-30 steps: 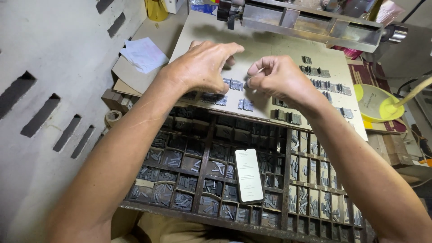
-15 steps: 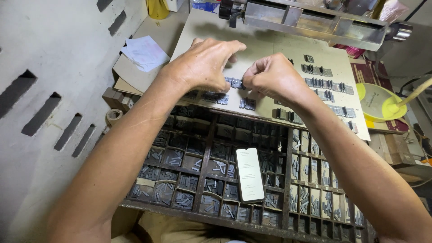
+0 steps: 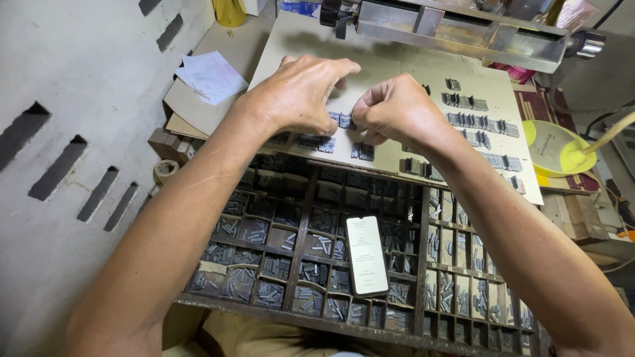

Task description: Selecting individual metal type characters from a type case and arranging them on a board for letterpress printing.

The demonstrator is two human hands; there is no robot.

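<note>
My left hand (image 3: pixel 301 92) and my right hand (image 3: pixel 397 109) meet over a tan cardboard sheet (image 3: pixel 390 53). Between their fingertips sits a short row of small grey metal type pieces (image 3: pixel 342 119), pinched from both sides. More little groups of type (image 3: pixel 362 151) lie on the cardboard just below my hands. Further rows of type (image 3: pixel 483 123) are lined up to the right. Below the cardboard stands a dark wooden type case (image 3: pixel 307 218) with many compartments of metal type.
A phone (image 3: pixel 367 254) with a lit white screen lies on the type case. A metal bar device (image 3: pixel 463 30) spans the back. A yellow dish with a stick (image 3: pixel 562 149) is at the right. White paper (image 3: pixel 211 76) lies at the left, by a grey slotted wall (image 3: pixel 73 172).
My right hand has moved left to meet my left hand, and both now close on the same small row of type. The view has shifted slightly.
</note>
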